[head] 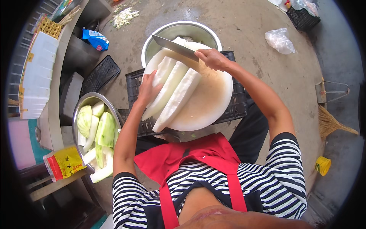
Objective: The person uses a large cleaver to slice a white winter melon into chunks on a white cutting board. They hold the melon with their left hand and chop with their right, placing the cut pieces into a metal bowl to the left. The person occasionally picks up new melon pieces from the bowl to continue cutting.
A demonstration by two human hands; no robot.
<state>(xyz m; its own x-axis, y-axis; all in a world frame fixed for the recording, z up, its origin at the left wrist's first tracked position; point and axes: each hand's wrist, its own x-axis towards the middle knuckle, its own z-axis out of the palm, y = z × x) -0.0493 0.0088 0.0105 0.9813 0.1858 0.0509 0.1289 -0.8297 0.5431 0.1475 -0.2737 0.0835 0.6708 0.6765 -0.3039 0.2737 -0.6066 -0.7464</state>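
A round white cutting board [210, 100] with a brownish worn middle rests on a black plastic crate [238, 100]. Several long, pale strips of winter melon [178, 98] lie side by side across its left half. My left hand [149, 87] presses against the leftmost strip, fingers on its side. In my right hand [213, 59] is the handle of a cleaver [175, 48], its broad blade over the board's far side, beyond the strips' far ends. Behind the board, a large metal basin [148, 45] holds white melon pieces [186, 40], partly hidden by blade and board.
At my left, a steel basin [75, 120] holds green-skinned melon chunks [105, 128]. A yellow-and-red bag [65, 163] lies beside it. Further off are a black plastic tray [101, 73] and a blue bag [95, 39]. On the right are a clear plastic bag [280, 41], a straw broom [331, 123] and a yellow tub [323, 166].
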